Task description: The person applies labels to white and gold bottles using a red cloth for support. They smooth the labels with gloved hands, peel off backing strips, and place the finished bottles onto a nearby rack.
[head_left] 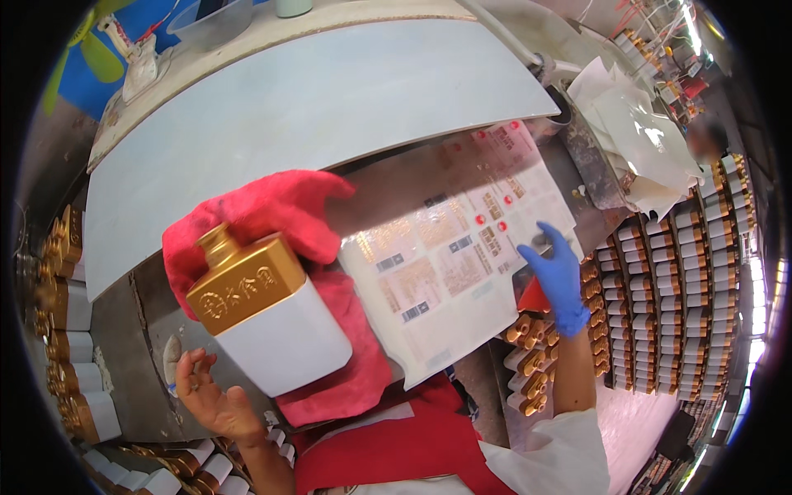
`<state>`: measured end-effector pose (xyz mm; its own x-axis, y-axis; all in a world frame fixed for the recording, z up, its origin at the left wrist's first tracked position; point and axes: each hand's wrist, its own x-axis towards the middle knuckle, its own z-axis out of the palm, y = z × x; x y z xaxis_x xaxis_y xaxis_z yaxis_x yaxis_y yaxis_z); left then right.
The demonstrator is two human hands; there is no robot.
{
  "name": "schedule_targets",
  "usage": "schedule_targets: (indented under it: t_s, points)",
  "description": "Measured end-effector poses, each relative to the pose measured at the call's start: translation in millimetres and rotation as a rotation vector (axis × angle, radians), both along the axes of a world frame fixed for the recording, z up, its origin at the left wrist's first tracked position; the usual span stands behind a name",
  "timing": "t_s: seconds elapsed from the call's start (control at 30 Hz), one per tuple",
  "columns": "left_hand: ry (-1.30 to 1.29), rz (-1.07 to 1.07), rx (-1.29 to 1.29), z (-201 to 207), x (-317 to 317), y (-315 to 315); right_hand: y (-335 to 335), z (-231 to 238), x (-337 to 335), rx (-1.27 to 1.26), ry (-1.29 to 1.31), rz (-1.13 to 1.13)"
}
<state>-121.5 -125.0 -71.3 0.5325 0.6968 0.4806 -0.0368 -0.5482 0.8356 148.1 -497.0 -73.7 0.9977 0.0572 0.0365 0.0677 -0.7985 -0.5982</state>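
I see gold-and-white square-shouldered bottle (pixel 276 318) lying tilted on red cloth (pixel 276 202), neck toward upper left. Bare left hand (pixel 216 402) just beside its base, fingers loosely spread. Blue-gloved right hand (pixel 558 276) at right edge of printed label sheet (pixel 458 330), thumb and forefinger spread apart.

The bottle (pixel 276 318) looks smooth, the red cloth (pixel 285 206) matt.

Head-worn L fisheye cam, v. wide, looking down & fwd, close over workbench (pixel 120 338), edges bent twd rim
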Motion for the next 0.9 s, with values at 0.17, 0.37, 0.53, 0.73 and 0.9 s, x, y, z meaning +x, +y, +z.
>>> schedule_targets:
  t_s: [0.17, 0.37, 0.53, 0.73, 0.9]
  points:
    - [0.038, -0.01, 0.037, 2.1, 5.8, 12.0, -15.8, -2.6, 123.2, -0.019, -0.086, -0.063]
    - [0.043, -0.013, 0.02, 3.0, 11.6, 13.5, -11.3, -30.6, 215.2, -0.085, -0.037, -0.045]
    - [0.069, -0.058, 0.03, 5.0, 10.7, 13.2, -20.9, -53.4, 228.0, -0.037, -0.193, -0.046]
    - [0.064, -0.066, 0.032, 7.7, 7.2, 11.7, -21.0, -42.5, 219.9, -0.203, -0.419, -0.104]
    - [0.088, -0.056, 0.009, 6.5, 0.9, 16.2, -82.3, -8.0, 210.1, -0.319, -0.486, -0.103]
